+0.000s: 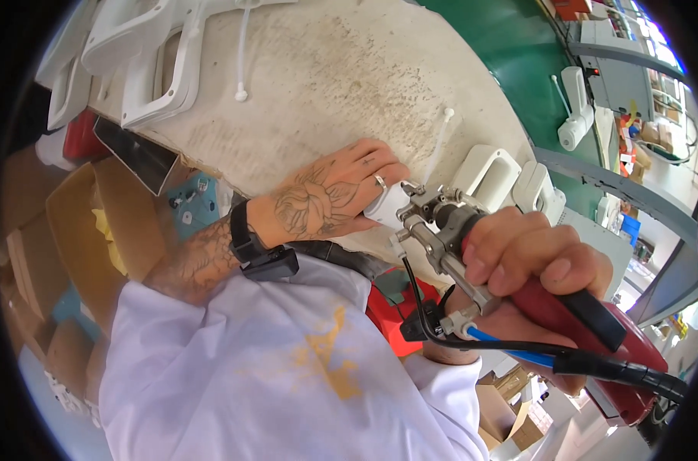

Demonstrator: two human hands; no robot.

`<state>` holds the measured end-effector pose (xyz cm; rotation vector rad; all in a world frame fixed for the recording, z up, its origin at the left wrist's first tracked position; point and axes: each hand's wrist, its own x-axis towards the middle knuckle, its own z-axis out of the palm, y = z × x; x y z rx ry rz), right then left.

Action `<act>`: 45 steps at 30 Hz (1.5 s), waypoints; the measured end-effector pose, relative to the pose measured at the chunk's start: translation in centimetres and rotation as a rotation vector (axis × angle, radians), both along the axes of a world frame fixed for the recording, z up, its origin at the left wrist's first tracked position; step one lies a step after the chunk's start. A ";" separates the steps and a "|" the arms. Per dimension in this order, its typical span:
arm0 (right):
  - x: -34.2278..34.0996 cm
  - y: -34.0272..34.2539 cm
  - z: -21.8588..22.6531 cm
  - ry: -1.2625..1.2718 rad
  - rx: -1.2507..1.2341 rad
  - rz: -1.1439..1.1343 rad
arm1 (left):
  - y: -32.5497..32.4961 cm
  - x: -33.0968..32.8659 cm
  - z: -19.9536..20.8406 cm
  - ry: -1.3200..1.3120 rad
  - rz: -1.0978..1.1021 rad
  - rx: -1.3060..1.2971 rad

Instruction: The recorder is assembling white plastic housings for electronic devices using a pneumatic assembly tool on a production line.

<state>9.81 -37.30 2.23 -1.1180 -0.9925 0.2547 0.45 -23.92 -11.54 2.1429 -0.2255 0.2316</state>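
Note:
My left hand (330,188) lies on the worn pale tabletop (326,77), its fingers closed around a small white plastic part (387,206) near the table's edge. A ring, a black wrist strap and a tattooed forearm show on that side. My right hand (537,265) grips a red and black power screwdriver (633,349), with fingers wrapped over its body. Its silver metal head (441,230) points left, with the tip beside the white part; whether they touch I cannot tell. A black cable (510,346) and a blue tube (510,349) run from the tool to the right.
White handled plastic housings (161,84) stand at the far left, others (487,173) past the tool. Two thin white stems (242,58) lie on the table. An open cardboard box (95,223) sits below left. A grey metal frame (625,188) rises at right over green flooring (487,31).

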 end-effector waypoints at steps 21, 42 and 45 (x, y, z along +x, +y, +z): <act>-4.0 -3.4 4.9 -0.100 0.138 -0.118 | -0.8 -0.3 -0.6 -0.007 0.060 0.012; -2.9 -3.3 3.5 -0.126 0.029 0.086 | -0.9 -0.4 -0.7 -0.038 0.060 0.013; -2.4 -2.8 2.0 -0.094 0.104 0.110 | -1.0 -0.4 -0.6 -0.040 0.063 0.016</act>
